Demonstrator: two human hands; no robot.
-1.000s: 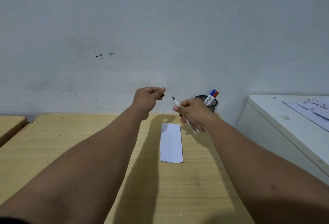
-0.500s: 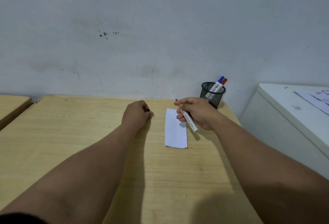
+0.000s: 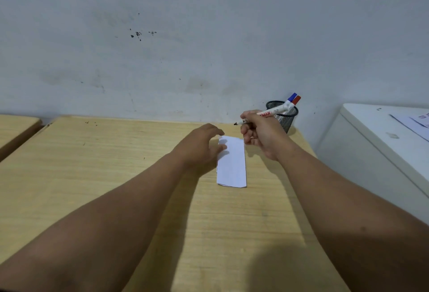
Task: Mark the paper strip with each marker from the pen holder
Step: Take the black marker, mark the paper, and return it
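Note:
A white paper strip (image 3: pixel 233 166) lies on the wooden table (image 3: pixel 116 164), its long side running away from me. My left hand (image 3: pixel 202 148) rests at the strip's far left corner, fingers spread and touching the paper; no cap is visible in it. My right hand (image 3: pixel 260 134) hovers over the strip's far right corner, gripping an uncapped white marker (image 3: pixel 267 114) whose black tip points left, above the paper. Behind that hand stands a black mesh pen holder (image 3: pixel 287 119) containing a blue-capped marker (image 3: pixel 293 96) and a red-capped marker (image 3: pixel 297 100).
A grey wall rises right behind the table. A white cabinet (image 3: pixel 371 143) with papers (image 3: pixel 415 122) on top stands to the right, beyond the table's edge. Another wooden desk (image 3: pixel 14 129) adjoins on the left.
My left hand moved right from the bare table onto the strip's far left corner and spread its fingers. My right hand lifted and swung the marker level, tip pointing left.

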